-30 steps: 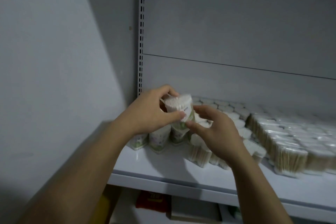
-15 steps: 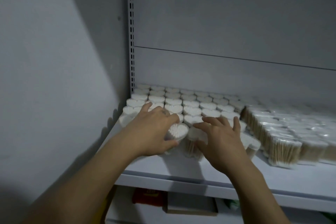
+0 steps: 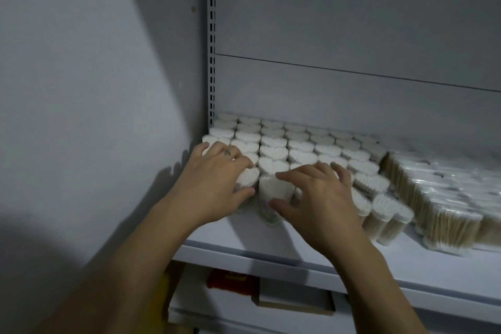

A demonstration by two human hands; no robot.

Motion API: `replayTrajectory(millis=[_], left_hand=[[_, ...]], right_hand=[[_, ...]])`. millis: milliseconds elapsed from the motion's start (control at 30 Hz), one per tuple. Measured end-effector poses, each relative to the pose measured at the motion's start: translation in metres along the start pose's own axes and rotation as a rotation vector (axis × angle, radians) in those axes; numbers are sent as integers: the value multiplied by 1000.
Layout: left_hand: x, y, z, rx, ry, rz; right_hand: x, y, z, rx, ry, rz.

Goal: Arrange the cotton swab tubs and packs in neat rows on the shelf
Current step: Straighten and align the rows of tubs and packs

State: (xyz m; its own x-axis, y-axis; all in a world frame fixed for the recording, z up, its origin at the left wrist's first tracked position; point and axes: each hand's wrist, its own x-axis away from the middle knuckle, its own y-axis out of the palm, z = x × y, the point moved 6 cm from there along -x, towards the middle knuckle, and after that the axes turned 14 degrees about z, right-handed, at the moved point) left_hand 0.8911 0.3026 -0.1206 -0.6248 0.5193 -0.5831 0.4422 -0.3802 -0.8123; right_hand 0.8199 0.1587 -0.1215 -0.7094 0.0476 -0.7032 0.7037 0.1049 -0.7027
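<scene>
Heart-shaped white cotton swab tubs (image 3: 273,141) stand in tight rows at the left end of the grey shelf (image 3: 271,249). My left hand (image 3: 214,187) curls round the front tub (image 3: 248,177) of the second column, thumb against its side. My right hand (image 3: 320,198) lies with spread fingers over the tubs beside it. Its forefinger lies on top of the neighbouring front tub (image 3: 272,188) and its thumb presses that tub's front. Clear-wrapped swab packs (image 3: 447,198) fill the shelf's right part.
A few tubs (image 3: 385,214) at the front right of the block lean over towards the packs. The slotted upright (image 3: 212,35) and a grey wall bound the shelf on the left. Boxes (image 3: 295,301) sit on the shelf below.
My left hand has brought the tub down from the air into the front of the rows. My right hand has moved onto the tub beside it. The view has tilted down.
</scene>
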Motion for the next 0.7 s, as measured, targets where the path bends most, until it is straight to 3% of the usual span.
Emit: replayTrajectory(millis=[333, 700], left_hand=[[2, 11, -7, 48, -21, -14], [-11, 4, -2, 192, -66, -2]], right_hand=[[-2, 19, -6, -18, -68, 44], [-1, 22, -3, -12, -26, 50]])
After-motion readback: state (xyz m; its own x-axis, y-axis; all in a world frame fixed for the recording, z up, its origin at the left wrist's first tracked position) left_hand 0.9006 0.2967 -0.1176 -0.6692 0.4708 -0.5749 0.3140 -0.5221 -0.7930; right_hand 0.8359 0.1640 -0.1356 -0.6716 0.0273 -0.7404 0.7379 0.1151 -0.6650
